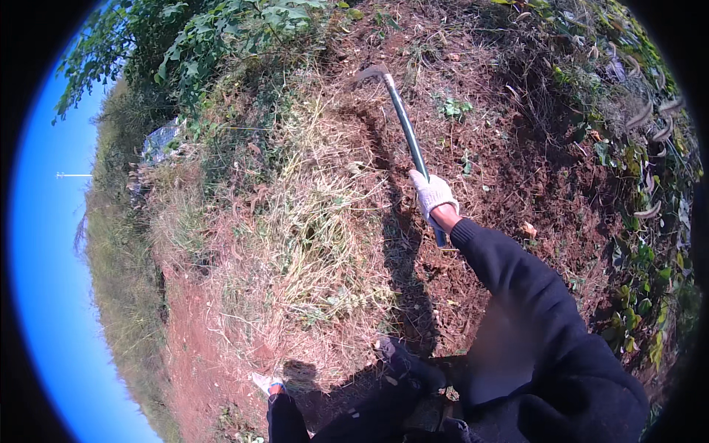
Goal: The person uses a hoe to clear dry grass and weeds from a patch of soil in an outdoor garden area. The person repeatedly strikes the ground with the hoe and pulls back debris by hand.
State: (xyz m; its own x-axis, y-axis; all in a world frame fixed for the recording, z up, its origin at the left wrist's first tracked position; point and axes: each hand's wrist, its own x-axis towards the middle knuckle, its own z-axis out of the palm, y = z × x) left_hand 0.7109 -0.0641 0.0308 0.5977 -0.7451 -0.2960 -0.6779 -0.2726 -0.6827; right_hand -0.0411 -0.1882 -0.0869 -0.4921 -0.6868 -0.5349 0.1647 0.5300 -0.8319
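Observation:
My right hand (pixel 435 195), in a white knit glove, is closed around the dark green handle of a long-handled sickle or hoe (pixel 407 130). The tool reaches away from me, its blade (pixel 370 73) angled left at the far end and touching or just over the weedy soil; which of these I cannot tell. Low on the left is my left hand (pixel 268 382), also gloved in white, beside dry grass and bare earth. Nothing shows in it, and its fingers are too small to make out. A heap of dry cut grass (pixel 318 238) lies left of the tool.
Reddish-brown loose soil (pixel 498 183) spreads to the right, with small weeds (pixel 455 107) and a pale stone (pixel 529 229). Leafy vines (pixel 645 299) border the right side. A leafy bush (pixel 221 44) overhangs the upper left, near a shiny plastic-like sheet (pixel 162 141).

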